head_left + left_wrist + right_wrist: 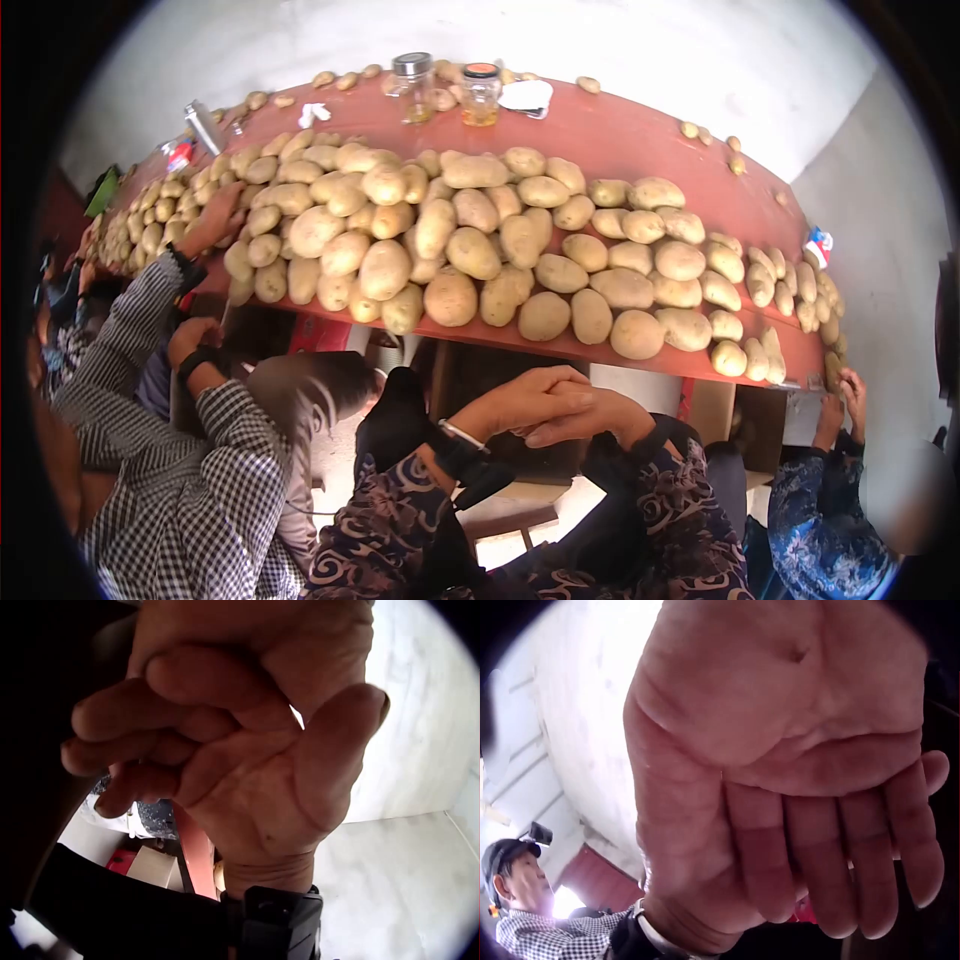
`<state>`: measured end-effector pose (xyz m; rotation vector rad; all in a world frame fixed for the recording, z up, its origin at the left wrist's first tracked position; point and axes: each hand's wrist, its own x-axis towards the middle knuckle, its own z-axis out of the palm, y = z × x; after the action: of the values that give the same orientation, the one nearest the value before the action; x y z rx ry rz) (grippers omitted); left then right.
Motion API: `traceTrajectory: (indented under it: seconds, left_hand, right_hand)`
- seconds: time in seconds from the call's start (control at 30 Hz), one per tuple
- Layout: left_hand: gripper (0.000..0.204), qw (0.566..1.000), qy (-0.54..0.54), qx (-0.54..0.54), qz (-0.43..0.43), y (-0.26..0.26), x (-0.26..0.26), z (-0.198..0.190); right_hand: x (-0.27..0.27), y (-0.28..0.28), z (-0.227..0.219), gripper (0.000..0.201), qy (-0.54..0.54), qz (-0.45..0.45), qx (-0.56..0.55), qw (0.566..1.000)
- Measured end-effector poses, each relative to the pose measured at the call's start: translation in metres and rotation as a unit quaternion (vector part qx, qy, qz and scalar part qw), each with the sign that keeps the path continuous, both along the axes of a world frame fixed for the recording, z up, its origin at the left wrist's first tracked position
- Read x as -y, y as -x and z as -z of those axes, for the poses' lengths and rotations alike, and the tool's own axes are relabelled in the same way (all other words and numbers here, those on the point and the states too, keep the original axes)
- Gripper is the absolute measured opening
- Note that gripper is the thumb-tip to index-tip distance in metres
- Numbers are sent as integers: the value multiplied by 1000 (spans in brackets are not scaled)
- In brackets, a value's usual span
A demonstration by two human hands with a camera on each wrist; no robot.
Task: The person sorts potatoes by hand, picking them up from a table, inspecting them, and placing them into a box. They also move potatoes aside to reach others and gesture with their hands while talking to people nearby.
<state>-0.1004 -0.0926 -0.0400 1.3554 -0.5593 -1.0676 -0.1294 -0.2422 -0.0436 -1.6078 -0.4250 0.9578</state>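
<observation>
Both hands are together just in front of the table's near edge, low in the head view. My left hand (525,400) lies against my right hand (600,415), its fingers overlapping it. Neither holds an object. In the left wrist view the palm of my right hand (247,772) faces the camera, with fingers loosely bent and the thumb extended. Large, close palm and fingers fill the right wrist view. Beyond the hands, a long heap of potatoes (470,250) covers the near side of the red table (640,130).
A person in a checkered shirt (190,490) sits at left, one hand (215,220) at the potatoes. Another person's hands (845,400) are at the table's right end. Two glass jars, one silver-lidded (412,95), and a metal flask (203,125) stand behind the heap.
</observation>
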Motion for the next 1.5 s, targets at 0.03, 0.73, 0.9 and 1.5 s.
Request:
traceTrajectory:
  seconds: [0.03,0.73,0.9,1.5]
  left_hand:
    - [43,1000,-6,18,-4,-2,-1,-4]
    - [50,982,114,-56,-136,-29,-13,-7]
    - [45,985,108,-54,-126,-31,-12,-8]
    - [53,977,136,-114,-115,-37,-9,-9]
  right_hand:
    - [0,-2,-6,28,-22,-12,39,999]
    - [25,-136,-88,16,108,367,389,838]
    - [11,-207,-84,38,199,283,546,763]
    - [59,-188,-96,43,122,245,200,941]
